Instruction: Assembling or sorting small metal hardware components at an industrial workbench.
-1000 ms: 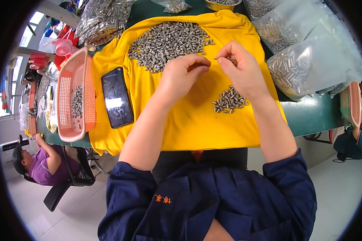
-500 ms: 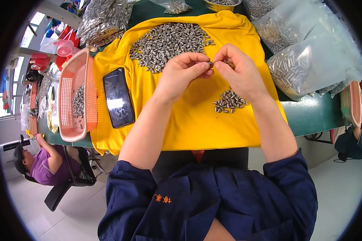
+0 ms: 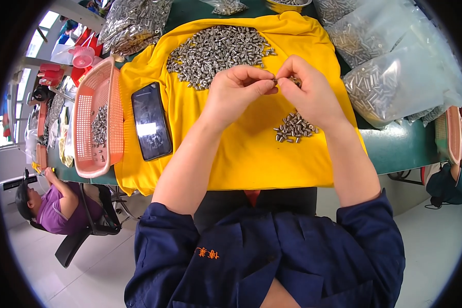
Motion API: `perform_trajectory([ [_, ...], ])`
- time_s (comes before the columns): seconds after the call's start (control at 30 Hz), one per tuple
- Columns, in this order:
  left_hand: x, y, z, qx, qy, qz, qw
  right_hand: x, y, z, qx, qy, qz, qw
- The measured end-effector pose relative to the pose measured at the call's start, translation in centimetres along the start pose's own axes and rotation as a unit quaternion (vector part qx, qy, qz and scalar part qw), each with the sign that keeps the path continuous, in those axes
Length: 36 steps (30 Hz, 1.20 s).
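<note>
Both hands are now raised together over the far middle of the yellow cloth (image 3: 251, 154), fingertip to fingertip. A second ago they stood a little apart, the right hand holding a thin piece out toward the left; half a second ago they had begun to close in. Now the left hand (image 3: 236, 92) and the right hand (image 3: 308, 90) meet around a small metal part (image 3: 282, 81), pinched between thumbs and forefingers. The fingers of both hands are curled in tight, nearly closed, and the part is mostly hidden by them, so its exact shape cannot be told.

This suggests the work has passed from picking up to fitting or checking one piece, held in the air just near the big heap of metal parts (image 3: 215, 51) that lies on the far side of the cloth. The small pile (image 3: 295, 128), below the right hand and nearer the person, looks the same as in the earlier frames.

To the left on the cloth lies a dark phone (image 3: 151, 126), its screen up, and left of that a pink basket (image 3: 95, 123) with a few metal parts in it. To the right, clear bags (image 3: 395, 77) full of similar parts rest on the green worktop (image 3: 395, 149). Another person sits at the near left, well apart from the hands.
</note>
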State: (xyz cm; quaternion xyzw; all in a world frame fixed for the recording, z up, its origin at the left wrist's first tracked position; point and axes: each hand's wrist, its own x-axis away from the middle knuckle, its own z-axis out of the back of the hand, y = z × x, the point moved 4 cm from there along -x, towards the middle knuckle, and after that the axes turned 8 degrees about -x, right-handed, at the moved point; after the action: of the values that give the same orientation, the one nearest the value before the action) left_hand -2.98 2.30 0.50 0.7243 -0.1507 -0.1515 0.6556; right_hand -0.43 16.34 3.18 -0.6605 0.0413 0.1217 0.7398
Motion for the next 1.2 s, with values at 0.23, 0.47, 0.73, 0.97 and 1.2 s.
perform_trajectory([
  [0.23,0.3,0.3,0.3,-0.079,-0.004,0.003,0.997,0.4,-0.6,-0.6,0.125,-0.025,0.021,0.992],
  [0.47,-0.7,-0.7,0.2,0.012,0.006,0.002,1.0,-0.2,0.8,0.7,-0.042,0.001,-0.07,0.997],
  [0.73,0.5,-0.1,-4.7,-0.283,-0.137,-0.037,0.949,-1.0,1.3,3.1,-0.136,0.136,-0.011,0.981],
  [0.97,-1.4,1.9,-1.4,-0.517,-0.015,-0.147,0.843,-0.8,1.0,3.6,-0.167,0.132,-0.029,0.977],
  [1.2,-5.2,0.4,0.1,-0.675,-0.076,-0.229,0.697,-1.0,1.0,3.1,-0.135,0.119,-0.008,0.984],
])
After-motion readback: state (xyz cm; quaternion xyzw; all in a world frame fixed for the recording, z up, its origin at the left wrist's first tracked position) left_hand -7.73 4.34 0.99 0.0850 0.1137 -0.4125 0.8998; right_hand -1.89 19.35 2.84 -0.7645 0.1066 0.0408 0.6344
